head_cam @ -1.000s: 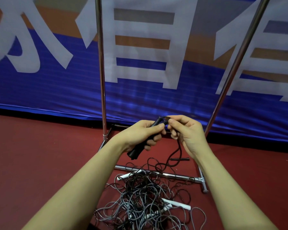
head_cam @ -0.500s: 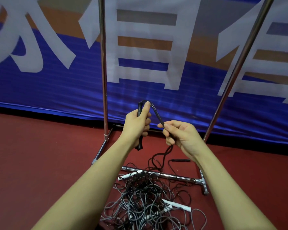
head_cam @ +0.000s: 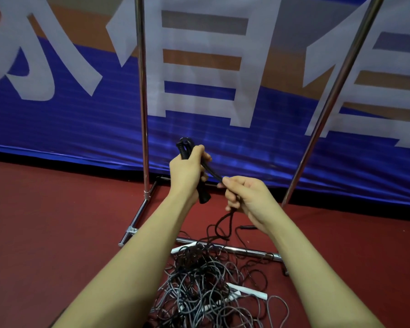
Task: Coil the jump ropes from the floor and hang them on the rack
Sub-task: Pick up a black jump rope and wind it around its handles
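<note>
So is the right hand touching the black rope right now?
Touching. The head view shows the right hand pinching the black rope between thumb and fingers.

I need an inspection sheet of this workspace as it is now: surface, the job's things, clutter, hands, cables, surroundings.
Surface: dark red floor, matte.
Job's things: tangled pile of black and grey jump ropes on the floor, with white handles among it; chrome metal rack, two uprights and base bars visible, no rope seen hung on it.
Clutter: nothing seen.
Hands: left hand grips upright black ribbed handles; right hand pinches the black cord leading from them.
Cables: that cord hangs from the right hand into the pile.
Surroundings: blue and orange banner with white characters behind the rack.
</note>
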Available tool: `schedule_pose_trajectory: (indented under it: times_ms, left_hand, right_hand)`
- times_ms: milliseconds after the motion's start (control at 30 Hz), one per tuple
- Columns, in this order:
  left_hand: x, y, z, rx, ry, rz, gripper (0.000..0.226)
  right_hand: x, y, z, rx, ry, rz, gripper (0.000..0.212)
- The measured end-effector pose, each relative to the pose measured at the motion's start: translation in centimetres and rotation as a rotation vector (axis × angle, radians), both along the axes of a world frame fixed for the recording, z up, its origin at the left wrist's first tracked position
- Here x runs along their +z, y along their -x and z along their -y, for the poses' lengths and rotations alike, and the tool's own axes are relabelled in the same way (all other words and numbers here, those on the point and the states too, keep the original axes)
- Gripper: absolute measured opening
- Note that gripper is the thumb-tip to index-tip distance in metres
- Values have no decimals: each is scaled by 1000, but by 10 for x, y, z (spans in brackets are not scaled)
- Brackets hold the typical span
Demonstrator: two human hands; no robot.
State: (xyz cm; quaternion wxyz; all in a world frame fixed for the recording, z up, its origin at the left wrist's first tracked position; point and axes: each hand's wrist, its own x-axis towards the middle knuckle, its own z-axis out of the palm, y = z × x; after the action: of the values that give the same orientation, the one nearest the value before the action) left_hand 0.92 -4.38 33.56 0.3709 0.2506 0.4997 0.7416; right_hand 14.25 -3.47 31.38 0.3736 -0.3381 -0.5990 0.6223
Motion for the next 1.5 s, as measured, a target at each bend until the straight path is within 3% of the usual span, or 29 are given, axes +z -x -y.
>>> schedule_pose_trajectory:
  times_ms: [100,400,533,667,767,867,1033,1200,1333,1500]
  left_hand:
    - [0,-2,-1,12,-78,61,34]
    - [0,-6,-9,14,-252,458,34]
    - [0,-5,-10,-30,-252,591,31]
    - [-1,-5,-9,-91,-226,610,34]
    - [0,-6,-6,-99,-229,618,37]
    - [0,-5,-1,-113,-252,619,39]
    - [-4,-6,3,-185,-241,572,42]
    - [1,-3,3,-206,-285,555,48]
    - [2,-4,1,-226,-299,516,46]
    - [1,0,3,-261,-317,482,34]
  right_hand:
    - [-3,7,0,-68,28,1,11]
    - [-11,21,1,-306,-145,176,38]
    - [-11,19,0,-265,-206,182,34]
    - [-12,11,-4,-172,-319,232,17]
    - [-9,10,-3,-131,-378,230,29]
    - [-9,11,-3,-104,-456,285,22]
    - [-13,11,-1,-106,-605,465,30]
    - [-9,14,2,-132,-561,396,24]
    - [-3,12,2,-163,-411,298,23]
    - [-1,12,5,-169,-429,336,20]
